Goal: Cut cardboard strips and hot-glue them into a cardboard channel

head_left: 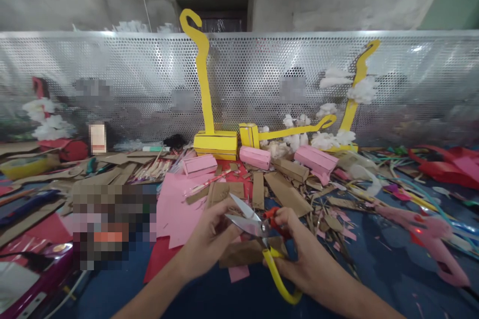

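Observation:
My right hand (pixel 299 249) grips a pair of scissors (pixel 264 229) with one red and one yellow handle. Their blades stand apart and point toward my left hand. At the blades, my left hand (pixel 209 239) has its fingers bent and closed together; what they hold, if anything, is hidden. Beneath the scissors lies a piece of brown cardboard (pixel 239 254), with a pink paper scrap (pixel 238 273) beside it. Pink paper sheets (pixel 175 204) lie beyond my left hand, partly over red paper (pixel 159 259).
A pink glue gun (pixel 430 229) with a red light lies at right. Small pink boxes (pixel 255 157) and cardboard strips (pixel 288 192) litter the blue table. Behind stand a yellow box with a tall hook (pixel 204 84) and a perforated metal panel (pixel 243 70). A purple tool (pixel 48 284) lies at front left.

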A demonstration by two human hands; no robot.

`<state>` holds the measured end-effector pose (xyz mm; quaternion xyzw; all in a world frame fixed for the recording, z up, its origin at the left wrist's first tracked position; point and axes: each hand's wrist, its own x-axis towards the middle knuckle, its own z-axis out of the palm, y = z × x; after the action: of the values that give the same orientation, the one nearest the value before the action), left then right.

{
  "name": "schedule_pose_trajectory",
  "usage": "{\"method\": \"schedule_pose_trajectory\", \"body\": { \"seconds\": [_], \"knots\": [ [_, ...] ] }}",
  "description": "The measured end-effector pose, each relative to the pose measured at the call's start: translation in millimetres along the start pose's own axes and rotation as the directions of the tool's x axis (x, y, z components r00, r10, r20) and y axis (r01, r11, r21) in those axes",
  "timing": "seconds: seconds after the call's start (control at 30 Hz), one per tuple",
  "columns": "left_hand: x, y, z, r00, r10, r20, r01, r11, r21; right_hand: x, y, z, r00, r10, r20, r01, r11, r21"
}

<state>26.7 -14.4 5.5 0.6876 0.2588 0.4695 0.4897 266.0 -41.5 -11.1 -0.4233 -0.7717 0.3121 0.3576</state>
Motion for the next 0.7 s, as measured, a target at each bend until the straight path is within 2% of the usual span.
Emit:
{"method": "schedule_pose_trajectory", "body": {
  "seconds": [0.3, 0.5, 0.57, 0.7],
  "knots": [
    [0.0, 1.9, -0.3, 0.999, -0.044, 0.013, 0.045, 0.998, -0.046, -2.4, -5.0, 1.7, 0.998, 0.032, 0.063, -0.043, 0.984, 0.171],
    [1.6, 1.9, 3.1, 0.996, -0.071, 0.059, 0.079, 0.985, -0.155, -0.4, 0.4, 5.9, 0.997, 0.065, 0.031, -0.070, 0.971, 0.230],
    [2.7, 1.7, 4.1, 0.996, -0.086, 0.021, 0.088, 0.983, -0.162, 1.6, 0.4, 4.5, 0.999, 0.049, -0.002, -0.047, 0.972, 0.230],
    [6.4, 1.4, 2.4, 0.980, -0.111, -0.163, 0.092, 0.988, -0.122, 6.6, 2.8, -2.9, 0.995, 0.043, -0.093, -0.027, 0.987, 0.159]
  ]
}}
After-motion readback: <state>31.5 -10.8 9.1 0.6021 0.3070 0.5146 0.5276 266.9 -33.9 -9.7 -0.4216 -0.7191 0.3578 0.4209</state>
